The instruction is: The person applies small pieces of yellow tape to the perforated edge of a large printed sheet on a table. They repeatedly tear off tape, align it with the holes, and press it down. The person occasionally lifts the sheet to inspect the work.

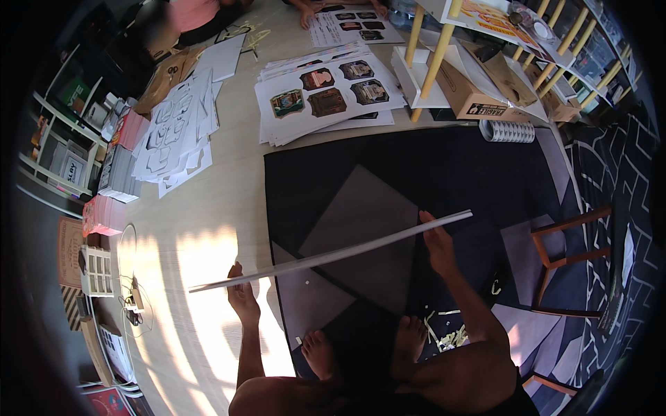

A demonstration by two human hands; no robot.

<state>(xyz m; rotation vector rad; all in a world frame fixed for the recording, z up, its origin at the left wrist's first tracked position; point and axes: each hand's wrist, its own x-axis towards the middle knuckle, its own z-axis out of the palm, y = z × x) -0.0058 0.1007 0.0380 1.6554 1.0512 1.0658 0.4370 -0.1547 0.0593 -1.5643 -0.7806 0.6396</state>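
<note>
I hold a large thin white board (333,255) edge-on in front of me, so it shows as a long pale strip running from lower left to upper right. My left hand (241,295) grips its lower left part from below. My right hand (437,244) grips it near the upper right end. Under the board lies a black mat (430,166) with grey sheets (361,215) on it. My bare feet (320,352) rest at the mat's near edge.
Stacks of white printed sheets with dark framed pictures (326,93) and cut-out white sheets (177,128) lie on the pale floor. A yellow-legged shelf (433,55), a cardboard box (479,93), a wooden chair (565,260) and another person (194,17) are nearby. Paper scraps (451,336) lie near my feet.
</note>
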